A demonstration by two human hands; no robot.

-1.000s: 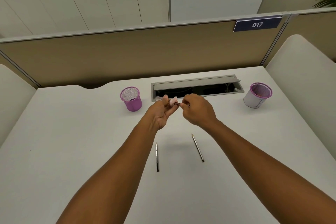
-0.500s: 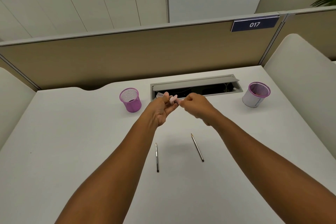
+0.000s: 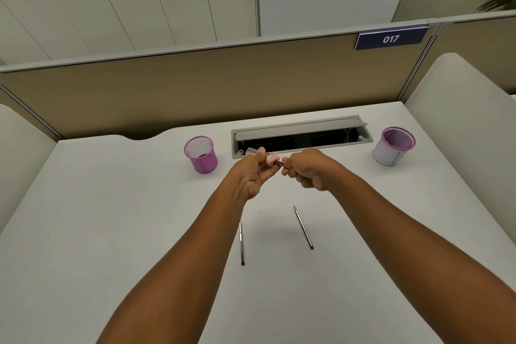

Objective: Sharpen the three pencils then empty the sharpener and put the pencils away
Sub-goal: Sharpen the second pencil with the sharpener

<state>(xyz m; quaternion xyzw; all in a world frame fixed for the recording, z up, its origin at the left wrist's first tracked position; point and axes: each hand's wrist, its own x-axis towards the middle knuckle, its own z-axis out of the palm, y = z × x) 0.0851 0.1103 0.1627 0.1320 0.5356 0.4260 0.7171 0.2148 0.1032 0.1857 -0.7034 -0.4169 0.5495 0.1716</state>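
Observation:
My left hand (image 3: 252, 173) pinches a small pink pencil sharpener (image 3: 271, 160) above the white desk. My right hand (image 3: 308, 169) grips a dark pencil (image 3: 281, 164) whose tip is stuck into the sharpener; most of its shaft is hidden in my fist. Two more pencils lie on the desk below my hands: one (image 3: 241, 243) partly behind my left forearm, the other (image 3: 303, 227) to its right with its sharp tip pointing away from me.
A purple mesh cup (image 3: 201, 154) stands at the back left of the desk (image 3: 111, 218). A purple-rimmed mesh cup with a white wrap (image 3: 394, 146) stands at the back right. An open grey cable tray (image 3: 301, 135) lies between them. Partition walls enclose the desk.
My right hand has shifted slightly on the pencil in the sharpener. Both hands stay at the same place above the desk, and the two loose pencils have not moved.

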